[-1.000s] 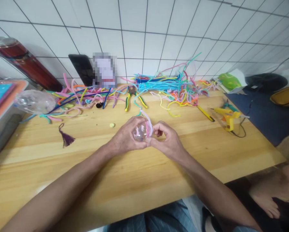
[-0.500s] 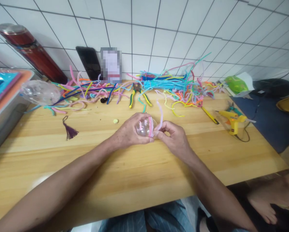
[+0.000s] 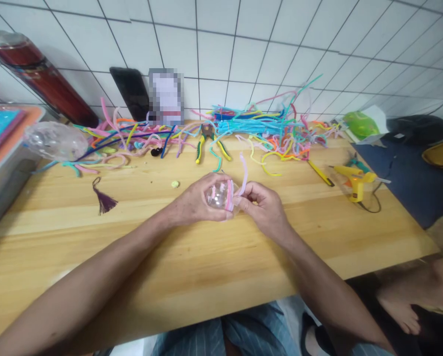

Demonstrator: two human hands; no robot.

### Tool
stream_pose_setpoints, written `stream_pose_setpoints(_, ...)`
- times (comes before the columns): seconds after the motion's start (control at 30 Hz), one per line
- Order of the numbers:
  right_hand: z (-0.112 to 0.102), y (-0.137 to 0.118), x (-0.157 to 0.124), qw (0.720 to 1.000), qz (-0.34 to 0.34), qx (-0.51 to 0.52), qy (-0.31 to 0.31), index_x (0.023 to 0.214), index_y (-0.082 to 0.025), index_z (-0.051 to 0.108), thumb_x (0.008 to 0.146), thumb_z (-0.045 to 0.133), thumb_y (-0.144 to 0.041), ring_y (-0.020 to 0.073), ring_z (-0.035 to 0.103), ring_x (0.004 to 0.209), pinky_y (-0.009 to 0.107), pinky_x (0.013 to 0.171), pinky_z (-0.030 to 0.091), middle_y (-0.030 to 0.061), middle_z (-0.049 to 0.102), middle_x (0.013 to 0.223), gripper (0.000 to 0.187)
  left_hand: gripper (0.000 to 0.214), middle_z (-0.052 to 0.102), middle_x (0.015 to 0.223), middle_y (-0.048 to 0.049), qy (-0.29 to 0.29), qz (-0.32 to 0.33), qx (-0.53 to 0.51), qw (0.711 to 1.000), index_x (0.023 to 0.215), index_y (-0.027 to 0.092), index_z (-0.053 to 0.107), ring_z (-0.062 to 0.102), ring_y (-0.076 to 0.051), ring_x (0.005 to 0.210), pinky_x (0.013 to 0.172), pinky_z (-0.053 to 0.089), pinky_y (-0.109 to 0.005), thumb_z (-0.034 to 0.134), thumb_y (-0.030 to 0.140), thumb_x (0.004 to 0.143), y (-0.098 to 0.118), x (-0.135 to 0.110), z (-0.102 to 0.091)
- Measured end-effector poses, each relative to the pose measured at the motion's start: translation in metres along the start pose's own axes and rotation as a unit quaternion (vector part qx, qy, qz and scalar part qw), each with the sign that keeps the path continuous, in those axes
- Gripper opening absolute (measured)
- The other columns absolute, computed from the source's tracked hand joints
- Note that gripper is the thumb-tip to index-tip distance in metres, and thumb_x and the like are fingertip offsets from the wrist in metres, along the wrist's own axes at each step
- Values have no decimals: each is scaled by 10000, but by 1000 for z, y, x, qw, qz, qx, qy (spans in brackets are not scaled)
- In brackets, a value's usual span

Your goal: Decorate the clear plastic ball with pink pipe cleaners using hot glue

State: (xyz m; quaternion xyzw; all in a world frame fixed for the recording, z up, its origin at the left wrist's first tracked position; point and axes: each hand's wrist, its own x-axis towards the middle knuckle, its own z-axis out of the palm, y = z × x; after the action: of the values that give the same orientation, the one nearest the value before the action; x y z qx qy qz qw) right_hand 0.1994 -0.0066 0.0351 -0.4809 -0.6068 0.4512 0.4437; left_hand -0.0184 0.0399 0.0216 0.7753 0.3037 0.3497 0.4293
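My left hand [image 3: 201, 200] is wrapped round a small clear plastic ball [image 3: 217, 198] that bears pink strips round its right side. Against that side, the fingers of my right hand [image 3: 260, 200] pinch a pale lilac pipe cleaner [image 3: 243, 170], whose free end stands up above the thumb. The pipe cleaner's lower end meets the pink strips, partly hidden by the fingertips. Both hands are held over the wooden table [image 3: 177, 267].
Pipe cleaners [image 3: 251, 126] are heaped along the wall, with green-handled pliers [image 3: 208, 141] in front. At right lie a yellow cutter [image 3: 321, 173] and a yellow glue gun [image 3: 355, 180]. A dark tassel [image 3: 105, 197], clear bottle [image 3: 56, 141] and red flask [image 3: 45, 79] are at left.
The view has shifted slightly. Both hands keep their hold on the ball and pipe cleaner; the right fingers have moved marginally closer to the ball.
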Motion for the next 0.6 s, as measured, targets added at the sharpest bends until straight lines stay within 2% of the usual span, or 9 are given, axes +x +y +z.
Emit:
stream_pose_setpoints(0.1, -3, -1, 1, 999, 20, 18, -18, 799, -225, 656, 874, 806, -526, 118, 519, 597, 259, 554, 425, -39, 613, 696, 344, 639, 726, 1255, -73, -5, 13, 18, 1000, 1298, 251, 659, 716, -260, 1111, 968, 585, -406, 926, 373, 730, -1, -1, 0)
stream_pose_setpoints(0.3, -5, -4, 4, 997, 37, 54, -29, 821, -230, 662, 830, 839, -597, 105, 481, 555, 243, 502, 405, -46, 609, 695, 408, 677, 724, 1281, -91, -11, 37, 25, 999, 1314, 267, 652, 709, -288, 1165, 1009, 578, -442, 940, 359, 708, -3, -1, 1)
stream_pose_setpoints(0.43, -6, -6, 6, 996, 52, 74, -21, 775, -230, 641, 754, 894, -627, 103, 454, 577, 251, 555, 410, -58, 568, 670, 472, 716, 710, 1318, -103, -20, 42, 32, 998, 1338, 268, 646, 706, -297, 1184, 1042, 574, -469, 946, 350, 693, -1, -1, 1)
stream_pose_setpoints(0.6, -8, -4, 7, 994, 58, 95, -7, 742, -227, 630, 705, 935, -615, 125, 490, 653, 273, 642, 423, -52, 561, 699, 495, 746, 697, 1351, -122, -25, 61, 25, 998, 1358, 257, 635, 694, -314, 1246, 1084, 566, -491, 958, 351, 693, 1, -2, 2)
